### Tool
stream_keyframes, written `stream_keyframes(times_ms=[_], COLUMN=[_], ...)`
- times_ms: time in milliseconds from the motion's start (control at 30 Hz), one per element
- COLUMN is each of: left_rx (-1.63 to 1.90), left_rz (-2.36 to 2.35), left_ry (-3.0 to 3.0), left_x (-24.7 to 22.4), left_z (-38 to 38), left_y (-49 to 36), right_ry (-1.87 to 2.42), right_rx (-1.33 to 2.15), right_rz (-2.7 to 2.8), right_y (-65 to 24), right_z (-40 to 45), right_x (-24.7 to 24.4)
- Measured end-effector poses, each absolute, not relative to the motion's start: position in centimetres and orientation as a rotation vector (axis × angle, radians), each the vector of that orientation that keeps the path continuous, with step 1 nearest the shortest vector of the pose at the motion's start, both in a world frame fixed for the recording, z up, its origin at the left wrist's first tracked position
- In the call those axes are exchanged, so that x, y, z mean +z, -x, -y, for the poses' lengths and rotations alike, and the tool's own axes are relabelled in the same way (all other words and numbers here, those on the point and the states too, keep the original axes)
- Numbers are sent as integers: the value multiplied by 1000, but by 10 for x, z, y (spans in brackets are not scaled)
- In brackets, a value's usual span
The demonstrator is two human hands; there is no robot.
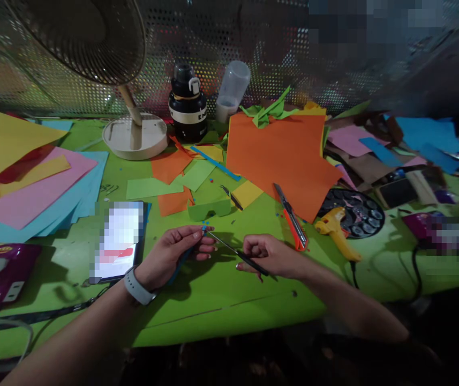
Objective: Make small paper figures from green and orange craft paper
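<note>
My left hand (183, 244), with a pale watch band at the wrist, pinches a blue paper strip (180, 265). Part of the strip hangs below the palm, and a small blue end shows at the fingertips. Closed around the dark handles of a slim pair of scissors (223, 243) is my right hand (271, 254). The metal blades point left and reach the blue end at my left fingertips; whether they touch it I cannot tell. Just beyond my hands lies a cut green paper piece (210, 209), with tiny blue scraps nearby.
An orange utility knife (294, 228) and a yellow glue gun (339, 230) lie to the right. A phone (119, 241) rests left of my hands. Behind stand a fan (135, 139), a black bottle (188, 110) and orange sheets (273, 155). Coloured paper (32, 187) is stacked at left.
</note>
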State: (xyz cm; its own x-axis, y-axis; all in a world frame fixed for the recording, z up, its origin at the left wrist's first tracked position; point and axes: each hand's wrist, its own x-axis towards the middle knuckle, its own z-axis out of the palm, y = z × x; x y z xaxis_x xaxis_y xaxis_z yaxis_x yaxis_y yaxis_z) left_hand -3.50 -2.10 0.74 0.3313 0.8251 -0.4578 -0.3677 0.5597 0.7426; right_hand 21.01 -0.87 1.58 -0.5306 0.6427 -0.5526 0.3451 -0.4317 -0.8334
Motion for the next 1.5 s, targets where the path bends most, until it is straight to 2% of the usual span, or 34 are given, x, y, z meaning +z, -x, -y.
stream_keyframes(times_ms=[667,1100,1500], left_rx=[844,707,821], left_rz=[-975,-1048,-1012], left_ry=[-560,-534,-546], left_x=[11,10,11], left_z=[19,17,19], left_y=[34,36,34], right_ry=[1432,1390,1392], right_rx=[2038,2069,2120], right_rz=[1514,1522,1478], right_y=[-210,-216,-211], right_z=[9,6,4], right_x=[17,0,18])
